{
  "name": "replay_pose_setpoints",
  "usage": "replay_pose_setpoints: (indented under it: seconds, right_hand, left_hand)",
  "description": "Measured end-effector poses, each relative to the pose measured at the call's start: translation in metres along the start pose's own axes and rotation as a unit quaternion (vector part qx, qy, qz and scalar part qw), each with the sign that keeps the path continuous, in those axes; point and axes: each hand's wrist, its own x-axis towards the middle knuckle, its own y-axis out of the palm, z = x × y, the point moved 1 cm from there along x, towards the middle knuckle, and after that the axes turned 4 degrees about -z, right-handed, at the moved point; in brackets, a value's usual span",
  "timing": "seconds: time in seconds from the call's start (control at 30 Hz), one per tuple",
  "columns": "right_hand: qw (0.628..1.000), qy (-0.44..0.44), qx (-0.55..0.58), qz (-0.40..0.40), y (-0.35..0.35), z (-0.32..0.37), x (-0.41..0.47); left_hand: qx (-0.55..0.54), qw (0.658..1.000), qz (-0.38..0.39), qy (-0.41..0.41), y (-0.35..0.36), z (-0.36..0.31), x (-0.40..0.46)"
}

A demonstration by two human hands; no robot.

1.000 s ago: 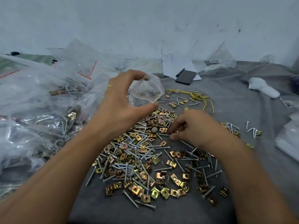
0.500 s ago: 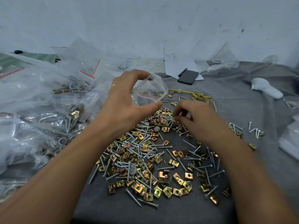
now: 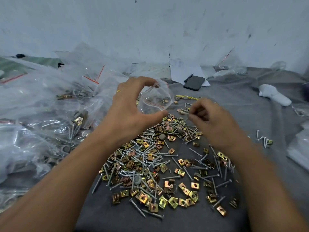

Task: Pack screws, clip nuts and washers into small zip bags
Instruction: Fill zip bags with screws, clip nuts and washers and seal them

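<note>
My left hand [image 3: 128,111] holds a small clear zip bag [image 3: 154,99] with a red seal line, its mouth spread open between thumb and forefinger. A few small parts lie inside the bag. My right hand [image 3: 209,118] is raised just right of the bag's mouth, fingers curled, pinching small pieces [image 3: 184,113] that look like screws or washers; blur hides which. Below both hands a loose heap of silver screws, brass clip nuts and grey washers [image 3: 150,161] covers the grey cloth [image 3: 250,114].
A big pile of filled and empty plastic bags [image 3: 41,114] lies at the left. A black phone [image 3: 194,83] and papers sit at the back. A white object [image 3: 274,96] rests at the far right. A few screws [image 3: 263,139] lie apart at the right.
My right hand has lifted from the heap, where it was picking parts, up to the bag's mouth. My left hand has kept the bag open in about the same place.
</note>
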Motion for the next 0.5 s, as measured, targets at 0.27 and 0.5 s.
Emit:
replay_pose_setpoints:
  seconds: [0.27,0.5]
  right_hand:
    - [0.968,-0.129,0.189,-0.100,-0.019,0.058,-0.001]
    - [0.982,-0.156,0.058,-0.085,0.006,0.069,-0.005]
  left_hand:
    - [0.026,0.999,0.010,0.025,0.008,-0.004,0.001]
    - [0.015,0.999,-0.002,0.029,0.014,-0.003,-0.001]
